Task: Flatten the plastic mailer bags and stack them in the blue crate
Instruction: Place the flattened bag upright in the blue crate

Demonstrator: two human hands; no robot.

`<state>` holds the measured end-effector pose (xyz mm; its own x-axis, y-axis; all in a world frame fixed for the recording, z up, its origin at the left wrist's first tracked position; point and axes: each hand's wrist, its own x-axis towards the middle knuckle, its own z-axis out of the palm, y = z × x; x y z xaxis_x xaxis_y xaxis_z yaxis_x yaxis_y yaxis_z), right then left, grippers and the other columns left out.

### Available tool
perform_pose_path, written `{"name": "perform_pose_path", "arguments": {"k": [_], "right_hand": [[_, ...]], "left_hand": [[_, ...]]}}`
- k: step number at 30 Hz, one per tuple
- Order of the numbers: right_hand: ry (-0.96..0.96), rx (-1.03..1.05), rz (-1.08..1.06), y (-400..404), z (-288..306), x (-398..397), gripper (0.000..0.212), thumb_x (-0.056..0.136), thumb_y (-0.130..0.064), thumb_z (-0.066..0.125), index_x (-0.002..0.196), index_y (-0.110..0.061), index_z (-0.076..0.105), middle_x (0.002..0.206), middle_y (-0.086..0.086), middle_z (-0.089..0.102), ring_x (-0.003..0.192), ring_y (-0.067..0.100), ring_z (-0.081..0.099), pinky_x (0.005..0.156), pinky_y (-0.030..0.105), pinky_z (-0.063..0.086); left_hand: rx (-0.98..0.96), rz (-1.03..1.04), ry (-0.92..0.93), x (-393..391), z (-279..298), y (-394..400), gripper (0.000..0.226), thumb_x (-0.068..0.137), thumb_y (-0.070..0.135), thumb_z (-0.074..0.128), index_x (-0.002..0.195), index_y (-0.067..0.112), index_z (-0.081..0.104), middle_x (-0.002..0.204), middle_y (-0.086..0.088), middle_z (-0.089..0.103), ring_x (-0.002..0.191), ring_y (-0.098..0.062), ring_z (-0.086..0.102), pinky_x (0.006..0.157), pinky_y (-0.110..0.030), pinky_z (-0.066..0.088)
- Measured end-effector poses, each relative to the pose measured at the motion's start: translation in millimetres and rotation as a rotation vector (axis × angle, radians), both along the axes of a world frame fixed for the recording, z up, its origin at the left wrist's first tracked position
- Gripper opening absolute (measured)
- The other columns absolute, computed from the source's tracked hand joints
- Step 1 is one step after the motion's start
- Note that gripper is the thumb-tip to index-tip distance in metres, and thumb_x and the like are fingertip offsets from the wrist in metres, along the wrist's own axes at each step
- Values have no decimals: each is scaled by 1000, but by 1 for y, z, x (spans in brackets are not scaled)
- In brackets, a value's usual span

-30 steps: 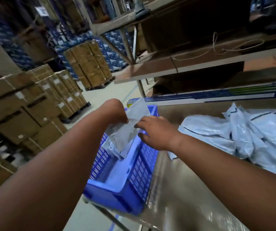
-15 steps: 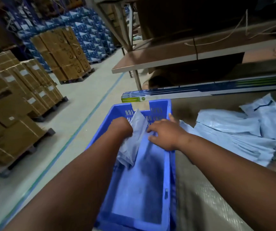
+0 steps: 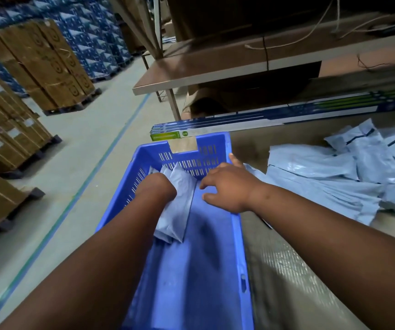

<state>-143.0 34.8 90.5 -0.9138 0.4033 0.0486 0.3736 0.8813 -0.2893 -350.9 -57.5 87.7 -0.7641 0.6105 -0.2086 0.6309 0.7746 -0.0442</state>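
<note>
A blue slotted crate (image 3: 237,236) stands at the left end of the steel table. Inside it, a light blue mailer bag (image 3: 179,208) lies tilted against the crate's left side, over flatter bags on the crate floor. My left hand (image 3: 159,186) reaches down into the crate and grips this bag near its upper end; its fingers are hidden behind the wrist. My right hand (image 3: 227,188) hovers over the crate's far right part with relaxed, spread fingers, holding nothing. A loose pile of mailer bags (image 3: 334,184) lies on the table to the right.
Long flat boxes (image 3: 287,114) lie along the table's back edge, below a brown shelf (image 3: 215,65). Left of the crate the floor drops away to an aisle with pallets of cardboard boxes (image 3: 36,67). The steel table (image 3: 284,270) runs right of the crate.
The mailer bag has come down from above the crate into it. My right hand has let go of the bag and now hovers beside it. The view tilted downward.
</note>
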Motion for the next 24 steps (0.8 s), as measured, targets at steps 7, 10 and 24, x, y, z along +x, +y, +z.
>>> {"name": "perform_pose_path", "arguments": {"k": [7, 10, 24], "right_hand": [[225, -163, 27, 3, -6, 12, 50, 95, -63, 42, 120, -33, 72, 127, -9, 65, 130, 19, 52, 128, 47, 8], [352, -229, 9, 9, -9, 41, 38, 102, -49, 54, 124, -25, 73, 139, 1, 61, 137, 21, 48, 114, 28, 28], [177, -220, -343, 53, -86, 266, 29, 94, -41, 61, 117, -29, 75, 119, -2, 69, 114, 21, 62, 97, 33, 48]], "left_hand": [[208, -69, 101, 30, 28, 13, 15, 83, 31, 62, 92, 20, 62, 102, -4, 68, 93, -28, 67, 75, -36, 57], [262, -149, 143, 63, 51, 29, 16, 79, 32, 67, 79, 19, 56, 88, -3, 64, 82, -27, 61, 66, -33, 49], [146, -482, 117, 265, 26, 111, 16, 77, 29, 65, 90, 20, 64, 104, -5, 72, 98, -31, 69, 72, -32, 48]]}}
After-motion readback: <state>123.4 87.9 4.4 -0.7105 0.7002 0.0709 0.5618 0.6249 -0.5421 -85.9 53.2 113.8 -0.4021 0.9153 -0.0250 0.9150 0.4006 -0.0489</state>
